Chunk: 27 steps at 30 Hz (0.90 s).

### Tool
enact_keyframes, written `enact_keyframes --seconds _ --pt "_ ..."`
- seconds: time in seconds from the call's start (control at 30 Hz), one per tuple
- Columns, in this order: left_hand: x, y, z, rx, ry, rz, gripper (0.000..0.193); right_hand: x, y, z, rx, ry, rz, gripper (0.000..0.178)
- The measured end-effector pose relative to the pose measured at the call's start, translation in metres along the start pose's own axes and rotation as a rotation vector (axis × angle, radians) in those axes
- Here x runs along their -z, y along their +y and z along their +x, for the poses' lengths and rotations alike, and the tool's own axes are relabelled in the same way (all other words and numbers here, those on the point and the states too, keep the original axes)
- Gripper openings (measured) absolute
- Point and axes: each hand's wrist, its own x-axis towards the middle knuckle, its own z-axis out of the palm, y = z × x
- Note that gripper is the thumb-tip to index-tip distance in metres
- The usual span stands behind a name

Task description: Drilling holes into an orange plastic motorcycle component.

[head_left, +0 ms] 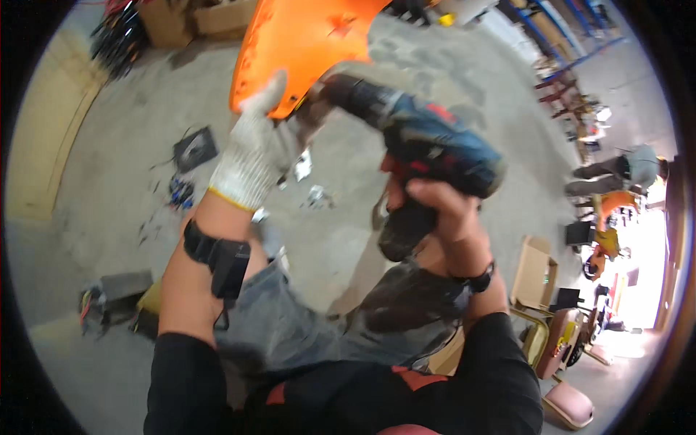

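A large orange plastic panel (pixel 308 47) extends up past the top edge of the view. My left hand (pixel 250 148), in a white knit glove with a yellow cuff, closes on its lower corner, the thumb lying over the face. In my bare right hand (pixel 449 210) is a blue and black cordless drill (pixel 442 148), held by its handle. Its front end points left, close by the panel's lower corner and my gloved fingers. Blur hides the drill's tip, and I cannot tell whether it touches the panel.
On the concrete floor lie a black square part (pixel 196 148) and small scraps (pixel 317 197). Cardboard boxes (pixel 167 22) stand at the far left. At right are an open carton (pixel 535 272), chairs (pixel 562 344) and another person (pixel 638 170).
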Motion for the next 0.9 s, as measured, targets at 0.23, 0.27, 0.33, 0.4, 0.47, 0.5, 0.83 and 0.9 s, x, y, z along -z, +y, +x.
enact_keyframes --seconds 0.23,0.27,0.33,0.4,0.47,0.5,0.83,0.9 --pt "0.001 0.008 0.015 -0.081 0.124 0.305 0.037 0.002 0.002 0.007 0.019 -0.140 0.095 0.042" --pt "0.002 0.009 0.013 -0.040 0.186 0.299 0.034 -0.005 -0.001 0.006 -0.016 -0.096 0.055 0.041" --pt "0.004 0.015 0.010 0.126 0.123 0.110 0.029 -0.012 -0.002 0.005 -0.066 -0.037 0.014 0.037" --pt "0.006 0.008 0.011 0.011 0.246 0.225 0.029 -0.007 0.002 0.009 -0.059 -0.043 0.002 0.035" --pt "-0.003 -0.002 0.012 -0.165 0.283 0.482 0.031 -0.001 0.008 0.013 -0.057 -0.039 -0.027 0.032" --pt "-0.001 -0.004 0.013 -0.294 0.253 0.685 0.034 -0.001 0.009 0.019 -0.069 -0.043 -0.031 0.032" --pt "0.016 -0.003 0.015 -0.162 0.231 0.612 0.045 -0.010 0.010 0.026 -0.094 0.039 0.111 0.042" --pt "0.019 -0.003 0.017 -0.162 0.254 0.605 0.045 -0.007 0.011 0.025 -0.108 0.035 0.045 0.044"
